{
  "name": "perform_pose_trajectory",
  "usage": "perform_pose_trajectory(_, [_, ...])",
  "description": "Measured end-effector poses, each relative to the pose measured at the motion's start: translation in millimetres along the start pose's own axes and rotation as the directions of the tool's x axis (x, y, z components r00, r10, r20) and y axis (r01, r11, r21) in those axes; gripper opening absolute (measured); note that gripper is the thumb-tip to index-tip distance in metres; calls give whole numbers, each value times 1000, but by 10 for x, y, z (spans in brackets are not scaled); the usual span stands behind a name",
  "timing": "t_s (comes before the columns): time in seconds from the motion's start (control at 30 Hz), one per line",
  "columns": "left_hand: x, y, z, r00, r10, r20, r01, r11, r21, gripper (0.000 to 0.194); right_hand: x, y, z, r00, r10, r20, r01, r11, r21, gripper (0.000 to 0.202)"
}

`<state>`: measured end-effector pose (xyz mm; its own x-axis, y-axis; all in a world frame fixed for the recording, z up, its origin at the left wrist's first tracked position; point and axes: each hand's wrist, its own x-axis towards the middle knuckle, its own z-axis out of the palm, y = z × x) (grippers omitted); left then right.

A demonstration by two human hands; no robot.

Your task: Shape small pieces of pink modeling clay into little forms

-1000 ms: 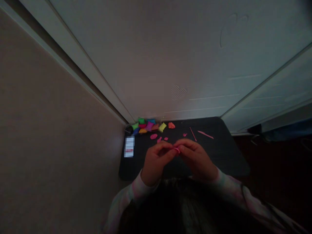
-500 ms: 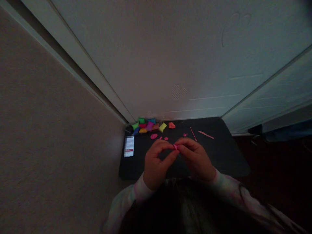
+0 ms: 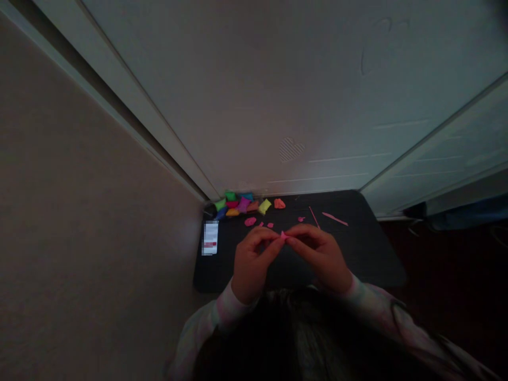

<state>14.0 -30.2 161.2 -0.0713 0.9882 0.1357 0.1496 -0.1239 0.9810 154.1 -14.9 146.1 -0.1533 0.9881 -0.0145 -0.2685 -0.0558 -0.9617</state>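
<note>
Between the fingertips of both hands is a small piece of pink modelling clay point(image 3: 283, 235), held above the dark table point(image 3: 369, 254). My left hand point(image 3: 254, 259) pinches it from the left with thumb and forefinger. From the right, my right hand point(image 3: 321, 256) pinches it the same way; the fingers hide much of its shape. Just beyond the hands lie a flat pink clay piece point(image 3: 250, 221), a smaller pink bit point(image 3: 270, 225) and another pink bit point(image 3: 301, 219).
Several coloured clay packets point(image 3: 238, 205) crowd the back left, with a yellow packet point(image 3: 264, 206) and an orange-pink lump point(image 3: 280, 203) beside them. A phone point(image 3: 210, 238) lies at the left edge. A thin pink stick point(image 3: 314, 216) and a pink modelling tool point(image 3: 335, 218) rest back right. A white panel point(image 3: 238, 106) stands behind.
The clay and fingertips have shifted slightly left and up. My left thumb has drawn up closer to its forefinger, and the clay now points upward between the fingers.
</note>
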Motion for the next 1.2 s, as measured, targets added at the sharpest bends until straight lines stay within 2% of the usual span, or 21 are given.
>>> perform_pose_trajectory(0.13, [-10,-13,0,999,26,-22,-27,999,-42,3,19,-26,8,996,84,22,-86,985,150,12])
perform_pose_trajectory(0.33, [-20,4,8,998,54,-33,-56,995,-83,6,19,-79,46,971,196,136,-235,886,399,25])
perform_pose_trajectory(0.6, [11,119,30,996,86,33,-82,991,-108,14,-14,-54,119,934,250,257,-343,831,438,24])
perform_pose_trajectory(0.77, [26,167,28,997,18,77,-10,995,-100,10,-6,-78,99,941,241,237,-323,848,421,21])
perform_pose_trajectory(1.0, [15,80,54,991,-111,78,122,980,-154,7,-4,-45,52,975,176,134,-213,905,369,20])
perform_pose_trajectory(1.2, [11,80,31,992,-96,82,105,989,-109,4,8,-36,35,990,108,94,-131,951,278,19])
